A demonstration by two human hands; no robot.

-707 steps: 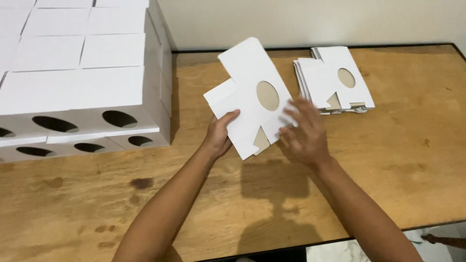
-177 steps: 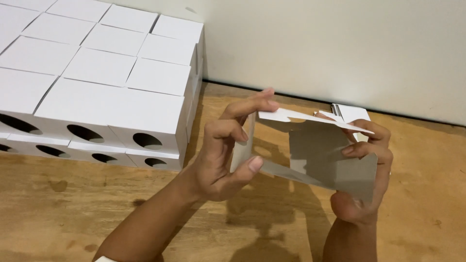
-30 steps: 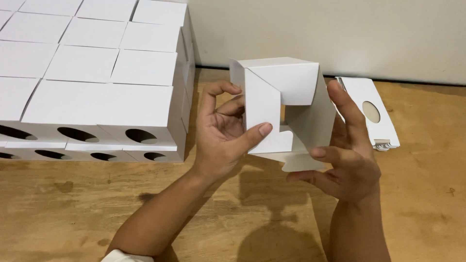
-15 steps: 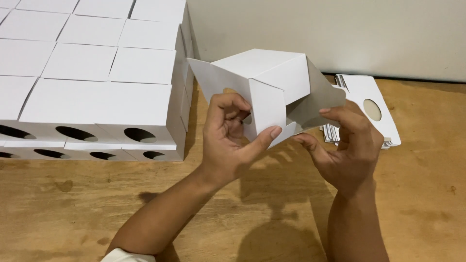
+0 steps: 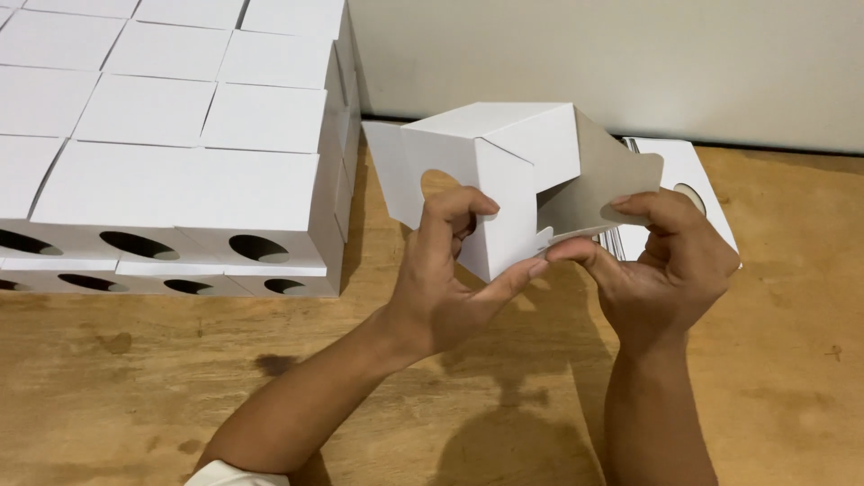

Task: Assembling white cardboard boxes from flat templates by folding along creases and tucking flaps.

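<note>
Half-folded white carton (image 5: 490, 171) held above the counter (image 5: 792, 360).
Left hand (image 5: 450, 279) grip is closed on its lower edge; right hand (image 5: 670, 265) grip pinches the grey flap (image 5: 594, 189) at 3 o'clock.

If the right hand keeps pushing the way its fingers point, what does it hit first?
The right hand points left, pinching the grey flap. Going on, it would likely press that flap into the open side of the white box, then meet the left hand's thumb; depth is unclear.

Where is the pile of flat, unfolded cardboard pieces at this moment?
In the head view the pile of flat cardboard pieces lies on the wooden table at the right, near the wall, partly hidden behind the right hand and the half-folded box.
</note>
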